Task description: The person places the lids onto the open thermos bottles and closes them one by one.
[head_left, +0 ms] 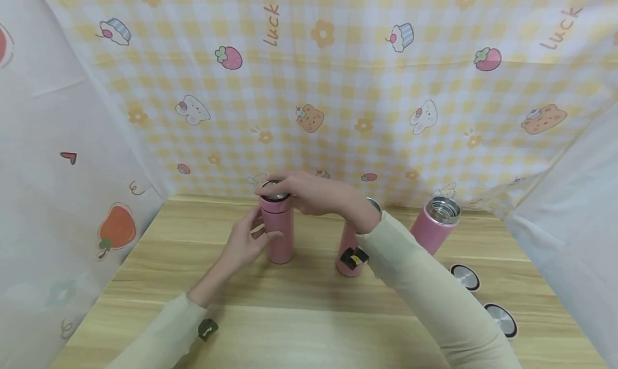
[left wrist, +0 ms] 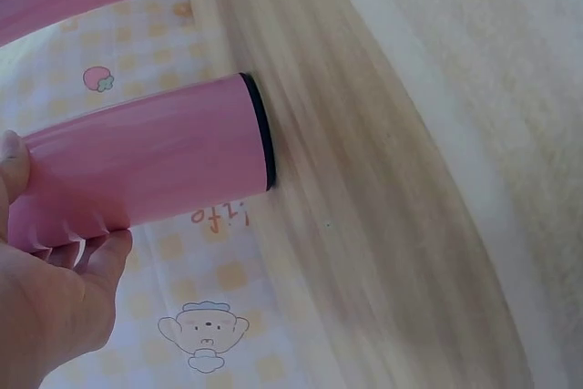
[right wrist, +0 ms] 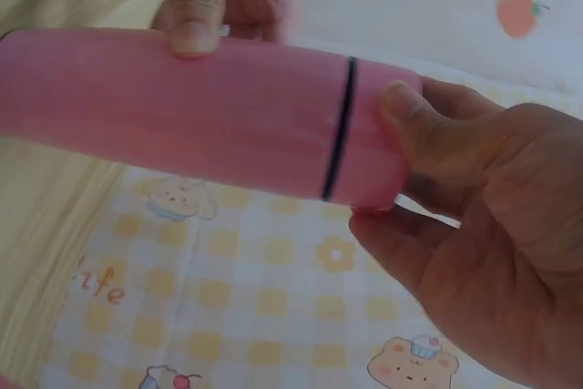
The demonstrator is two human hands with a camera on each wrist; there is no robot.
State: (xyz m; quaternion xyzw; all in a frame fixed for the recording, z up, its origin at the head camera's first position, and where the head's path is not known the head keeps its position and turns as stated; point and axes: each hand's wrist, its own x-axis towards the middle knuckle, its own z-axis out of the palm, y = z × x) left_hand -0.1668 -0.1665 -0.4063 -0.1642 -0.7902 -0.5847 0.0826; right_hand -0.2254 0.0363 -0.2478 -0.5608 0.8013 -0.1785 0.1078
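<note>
A pink thermos bottle (head_left: pixel 281 243) stands upright on the table, left of the middle. My left hand (head_left: pixel 244 242) grips its body from the left, thumb in front. Around the pink lid (head_left: pixel 275 205) at its top curl the fingers of my right hand (head_left: pixel 321 193). A thin dark line separates lid and body (right wrist: pixel 200 116) in the right wrist view. The left wrist view shows the bottle's black-edged base (left wrist: pixel 260 134) but not its top. In the head view my right hand covers part of the lid's silver top.
A second pink bottle (head_left: pixel 346 245) stands to the right, partly behind my right forearm. Farther right, a third (head_left: pixel 433 230) has an uncovered metal mouth. Two round silver lids with black rims (head_left: pixel 465 278) (head_left: pixel 501 320) lie on the wooden table (head_left: pixel 309 331). A patterned cloth (head_left: pixel 338 79) hangs behind.
</note>
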